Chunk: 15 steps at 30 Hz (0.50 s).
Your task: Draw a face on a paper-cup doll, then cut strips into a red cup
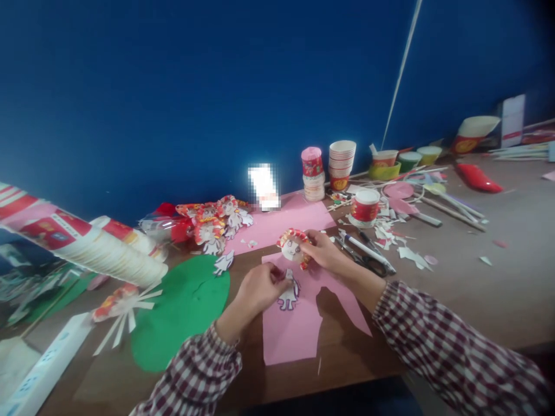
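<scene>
In my right hand [318, 251] is a paper doll head [291, 249] with a drawn face and a red-and-orange rim, pinched at its right side. My left hand [262, 286] pinches a white paper doll body [288, 292] with a dark outline by its upper part, just below the head. Both pieces are over a cut sheet of pink paper [290, 341]. Whether head and body touch, I cannot tell. To the left, another white paper body [224, 263] lies by the edge of a green paper oval [182, 312], near a pile of similar paper dolls [212, 222].
Stacked paper cups [341, 164] stand by the blue wall, and a red-and-white cup [364, 207] is nearer. Scissors [368, 263], pens and paper scraps [411, 256] lie at right. A long cup stack [108, 254] leans at left, above a white power strip [47, 361].
</scene>
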Motion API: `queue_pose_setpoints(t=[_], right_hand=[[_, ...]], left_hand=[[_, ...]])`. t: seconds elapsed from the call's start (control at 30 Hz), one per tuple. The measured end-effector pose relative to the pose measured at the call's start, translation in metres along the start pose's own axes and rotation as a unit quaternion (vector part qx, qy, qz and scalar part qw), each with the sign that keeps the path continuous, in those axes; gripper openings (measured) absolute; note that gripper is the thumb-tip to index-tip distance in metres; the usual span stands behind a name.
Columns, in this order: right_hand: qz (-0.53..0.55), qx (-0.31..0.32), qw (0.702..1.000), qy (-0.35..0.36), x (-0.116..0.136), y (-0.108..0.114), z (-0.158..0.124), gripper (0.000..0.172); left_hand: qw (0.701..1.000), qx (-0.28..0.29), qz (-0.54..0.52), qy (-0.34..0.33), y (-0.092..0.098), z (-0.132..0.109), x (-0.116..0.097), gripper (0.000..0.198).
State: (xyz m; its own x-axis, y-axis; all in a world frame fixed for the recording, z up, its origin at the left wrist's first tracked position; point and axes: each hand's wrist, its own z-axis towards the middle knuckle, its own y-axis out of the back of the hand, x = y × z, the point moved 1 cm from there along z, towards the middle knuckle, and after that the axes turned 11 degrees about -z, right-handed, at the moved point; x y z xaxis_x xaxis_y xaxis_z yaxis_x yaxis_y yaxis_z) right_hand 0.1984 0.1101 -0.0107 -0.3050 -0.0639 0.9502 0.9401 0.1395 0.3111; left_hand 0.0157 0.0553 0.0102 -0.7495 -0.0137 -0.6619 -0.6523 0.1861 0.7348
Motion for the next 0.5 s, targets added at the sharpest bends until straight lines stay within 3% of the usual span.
queue_pose_setpoints(t=[0.13,0.23,0.37,0.5], right_hand=[[0.009,0.000,1.000,-0.005,0.000,0.001,-0.001,0.015],[0.020,-0.001,1.000,-0.004,0.001,0.001,-0.002,0.015],[0.044,-0.005,0.999,0.003,0.004,0.000,-0.002,0.012],[0.074,-0.004,0.997,0.016,0.008,0.000,-0.002,0.013]], left_hand=[[0.999,-0.011,0.042,-0.021,-0.006,-0.006,-0.002,0.026],[1.000,-0.001,0.005,-0.030,-0.008,-0.003,0.002,0.019],[0.984,-0.015,-0.178,-0.026,-0.006,0.008,0.003,0.020],[0.922,0.010,-0.386,0.018,-0.008,0.019,-0.007,0.021]])
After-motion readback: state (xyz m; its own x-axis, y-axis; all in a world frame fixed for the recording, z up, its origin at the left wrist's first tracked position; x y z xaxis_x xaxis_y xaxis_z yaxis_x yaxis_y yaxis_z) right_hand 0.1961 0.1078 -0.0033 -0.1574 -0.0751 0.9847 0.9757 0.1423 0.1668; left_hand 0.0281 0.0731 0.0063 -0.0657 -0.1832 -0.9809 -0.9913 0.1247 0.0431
